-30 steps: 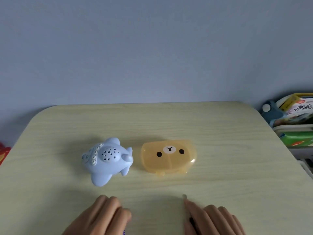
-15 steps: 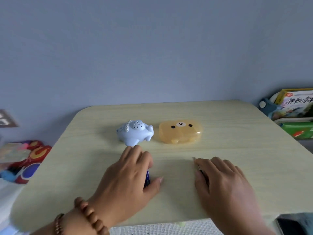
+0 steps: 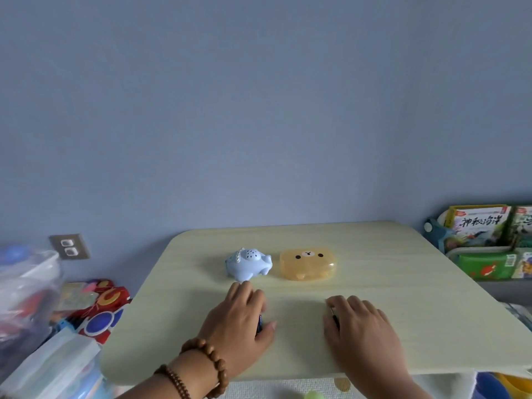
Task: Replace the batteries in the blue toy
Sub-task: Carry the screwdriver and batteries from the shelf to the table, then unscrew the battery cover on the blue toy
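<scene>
Left grip: left hand [image 3: 241,321] is lying palm-down on the counter [image 3: 403,298], fingers loosely curled over a small dark-blue item [image 3: 260,323], likely a battery; whether it is pinched or only covered, I cannot tell.
Right grip: right hand [image 3: 359,326] is resting flat, a thin dark tool [image 3: 334,318] is showing under the index finger, likely a screwdriver; grip closure cannot be told.
Toy: blue toy [image 3: 248,264] is sitting upright just beyond the left fingertips, apart from them, battery door not in view and presumably underneath.
Neighbour: orange bear case [image 3: 308,264] is lying closed just beside the toy, on its right.
Stage (judged): opening not yet begun.
Risk 1: the round battery is liable to roll toward the near edge once the hand is lifting.
Risk 2: the toy's curved, smooth shell is likely to rock or slide while being flipped, knocking the case.
Risk 3: the thin tool tip is apt to slip from a small screw and strip it if the toy is not being braced.
Risk 4: a loose screw is easily lost off the counter into clutter [image 3: 95,306] at the left.
</scene>
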A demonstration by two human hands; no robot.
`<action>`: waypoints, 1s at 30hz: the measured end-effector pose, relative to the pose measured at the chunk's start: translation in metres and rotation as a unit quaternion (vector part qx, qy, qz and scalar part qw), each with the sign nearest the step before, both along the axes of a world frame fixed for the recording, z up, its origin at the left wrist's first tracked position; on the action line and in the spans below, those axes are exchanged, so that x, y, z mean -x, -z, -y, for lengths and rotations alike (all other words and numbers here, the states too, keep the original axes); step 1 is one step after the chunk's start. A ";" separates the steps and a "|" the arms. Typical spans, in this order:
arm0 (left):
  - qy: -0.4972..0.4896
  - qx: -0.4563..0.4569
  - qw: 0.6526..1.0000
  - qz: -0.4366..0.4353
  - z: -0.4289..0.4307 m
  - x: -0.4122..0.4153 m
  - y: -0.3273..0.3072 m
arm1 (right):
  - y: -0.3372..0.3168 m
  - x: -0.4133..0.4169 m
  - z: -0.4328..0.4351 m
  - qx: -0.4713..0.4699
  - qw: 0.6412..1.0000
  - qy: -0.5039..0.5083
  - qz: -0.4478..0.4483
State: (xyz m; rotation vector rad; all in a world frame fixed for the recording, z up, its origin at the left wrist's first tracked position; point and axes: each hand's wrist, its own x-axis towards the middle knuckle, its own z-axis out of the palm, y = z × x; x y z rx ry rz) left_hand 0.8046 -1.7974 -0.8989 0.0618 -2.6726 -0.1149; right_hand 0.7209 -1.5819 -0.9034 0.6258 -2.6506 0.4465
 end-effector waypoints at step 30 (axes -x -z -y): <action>-0.009 -0.131 0.981 0.141 0.072 0.087 -0.058 | 0.000 0.016 -0.002 0.059 0.998 -0.035 -0.011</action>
